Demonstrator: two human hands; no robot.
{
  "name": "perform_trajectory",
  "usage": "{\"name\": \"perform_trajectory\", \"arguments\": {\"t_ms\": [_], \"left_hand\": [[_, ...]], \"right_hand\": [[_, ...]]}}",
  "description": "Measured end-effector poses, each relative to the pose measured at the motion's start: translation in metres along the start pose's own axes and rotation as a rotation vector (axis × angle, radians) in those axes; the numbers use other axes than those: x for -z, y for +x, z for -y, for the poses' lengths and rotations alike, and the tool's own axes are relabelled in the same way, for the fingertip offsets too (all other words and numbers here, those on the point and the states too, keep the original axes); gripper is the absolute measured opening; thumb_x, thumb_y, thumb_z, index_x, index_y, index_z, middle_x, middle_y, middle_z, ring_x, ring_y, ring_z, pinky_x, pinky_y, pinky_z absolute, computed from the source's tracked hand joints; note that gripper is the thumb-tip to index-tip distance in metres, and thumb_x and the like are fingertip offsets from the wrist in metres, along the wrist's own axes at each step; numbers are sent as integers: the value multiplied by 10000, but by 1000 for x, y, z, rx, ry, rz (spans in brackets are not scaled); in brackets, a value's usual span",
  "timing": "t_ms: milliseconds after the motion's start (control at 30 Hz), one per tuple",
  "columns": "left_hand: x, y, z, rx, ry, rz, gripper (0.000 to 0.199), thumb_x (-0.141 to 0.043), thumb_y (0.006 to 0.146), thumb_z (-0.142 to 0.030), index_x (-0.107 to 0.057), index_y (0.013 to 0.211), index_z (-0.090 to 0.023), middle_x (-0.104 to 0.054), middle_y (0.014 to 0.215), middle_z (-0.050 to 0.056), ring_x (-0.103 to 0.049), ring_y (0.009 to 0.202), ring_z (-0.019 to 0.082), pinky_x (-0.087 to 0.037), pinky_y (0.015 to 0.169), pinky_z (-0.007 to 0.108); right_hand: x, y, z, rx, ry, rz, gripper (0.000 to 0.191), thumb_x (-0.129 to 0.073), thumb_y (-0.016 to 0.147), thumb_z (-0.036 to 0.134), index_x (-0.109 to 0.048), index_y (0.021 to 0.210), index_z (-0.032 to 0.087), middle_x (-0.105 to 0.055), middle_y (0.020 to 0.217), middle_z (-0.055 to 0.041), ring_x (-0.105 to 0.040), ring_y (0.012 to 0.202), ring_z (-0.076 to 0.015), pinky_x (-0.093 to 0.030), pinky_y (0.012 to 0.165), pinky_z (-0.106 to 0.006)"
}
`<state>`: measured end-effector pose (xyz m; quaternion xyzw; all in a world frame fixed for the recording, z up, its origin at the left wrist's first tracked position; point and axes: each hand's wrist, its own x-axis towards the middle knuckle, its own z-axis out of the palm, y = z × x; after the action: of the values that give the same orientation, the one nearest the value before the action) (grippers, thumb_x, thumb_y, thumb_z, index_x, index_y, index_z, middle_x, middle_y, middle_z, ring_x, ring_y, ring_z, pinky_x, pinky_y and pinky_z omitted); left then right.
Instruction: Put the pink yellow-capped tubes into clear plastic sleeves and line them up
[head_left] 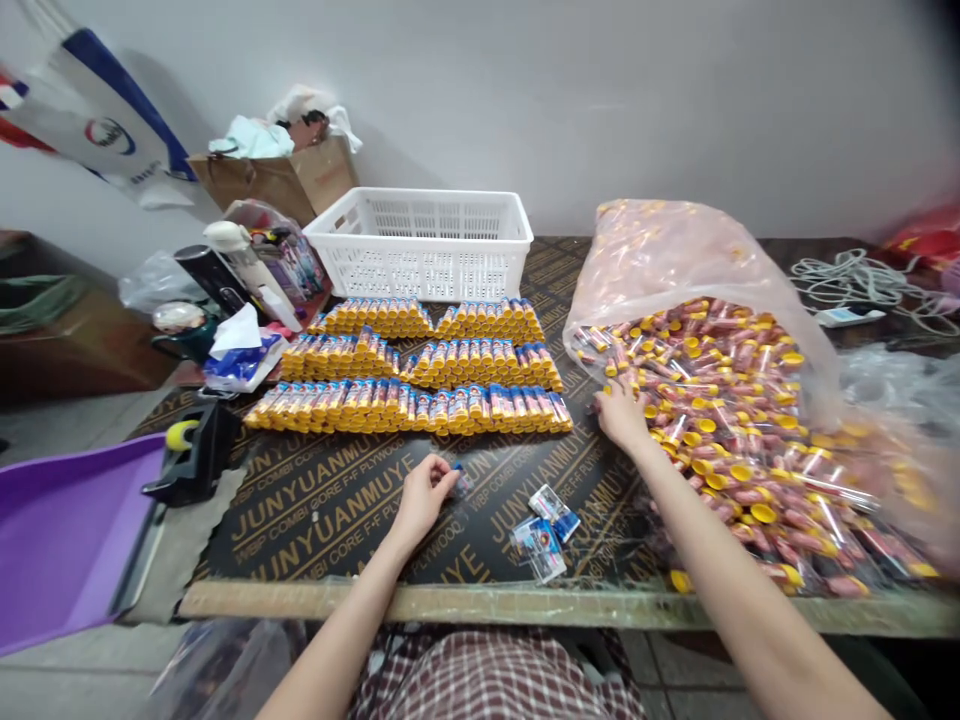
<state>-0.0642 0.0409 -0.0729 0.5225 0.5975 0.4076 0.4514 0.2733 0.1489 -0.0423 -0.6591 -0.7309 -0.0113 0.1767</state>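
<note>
Our left hand (422, 498) pinches a small blue plastic piece (457, 478) above the black plywood board (322, 530), our open right hand (619, 417) lies beside the heap of clear yellow-capped tubes (720, 420), and a careless sweep could push tubes into the 3 tight rows of blue-labelled yellow tubes (409, 408).

JUNYUANMUYE on the plywood tabletop (330, 510)
</note>
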Motion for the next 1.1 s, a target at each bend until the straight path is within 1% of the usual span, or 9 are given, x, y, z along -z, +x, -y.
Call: {"name": "perform_trajectory", "arguments": {"t_ms": [100,233,333,400,467,567,700,900,1100], "left_hand": [[-10,-2,-4,135,-252,7,305,-728,585,-311,-520,764,-179,-518,482,-81,-472,417,87,-384,464,195],[-16,-4,-10,262,-426,7,371,-796,496,-252,-581,771,-126,-558,499,-55,-499,421,68,-419,460,176],[-19,-6,-14,355,-530,14,321,-805,515,-256,-581,693,-110,-615,573,-2,-555,483,78,-468,490,183],[-23,-8,-18,405,-605,0,311,-799,546,-260,-570,704,-121,-639,615,17,-592,520,101,-501,509,208],[-28,-10,-22,435,-664,-5,287,-782,584,-247,-576,742,-125,-657,646,32,-614,543,116,-520,523,225],[-34,-12,-29,441,-730,-13,234,-759,621,-224,-604,759,-116,-673,682,48,-627,570,120,-525,535,224],[-38,-14,-35,446,-778,-72,224,-767,608,-247,-612,714,-124,-672,681,29,-616,561,108,-530,563,238],[-37,-16,-38,436,-817,-132,337,-815,518,-350,-603,651,-124,-663,628,19,-608,550,109,-528,603,257],[-37,-20,-39,425,-820,-142,352,-807,515,-377,-592,644,-130,-654,632,10,-605,561,109,-519,620,260]], "right_hand": [[-5,-23,-14,34,6,26,236,-431,769,62,-627,871,145,-605,1080,-169,-433,1143,-319,-226,954,-556],[-5,-55,-3,-1,56,-23,268,-399,870,203,-565,1069,134,-616,952,-135,-541,964,-255,-346,914,-470],[0,-84,26,-28,227,-71,347,-336,923,284,-481,1210,152,-579,985,-111,-568,894,-206,-452,808,-361],[6,-104,53,-52,510,-88,330,-408,907,326,-489,1202,203,-576,919,-64,-577,818,-191,-482,750,-341],[11,-123,82,-89,747,-113,302,-537,848,338,-524,1125,219,-574,872,-41,-575,781,-189,-497,706,-333],[19,-145,115,-114,865,-176,142,-583,822,290,-609,948,231,-567,930,-58,-570,877,-209,-500,756,-356],[24,-160,137,-33,831,-231,253,-541,838,201,-631,1057,290,-548,1041,-69,-553,986,-228,-474,869,-415],[23,-169,144,103,808,-271,445,-517,829,106,-565,1200,348,-553,1052,-64,-577,954,-219,-523,818,-388],[20,-170,149,154,828,-213,467,-503,832,95,-547,1223,346,-544,1069,-73,-571,972,-217,-522,832,-390]]}}
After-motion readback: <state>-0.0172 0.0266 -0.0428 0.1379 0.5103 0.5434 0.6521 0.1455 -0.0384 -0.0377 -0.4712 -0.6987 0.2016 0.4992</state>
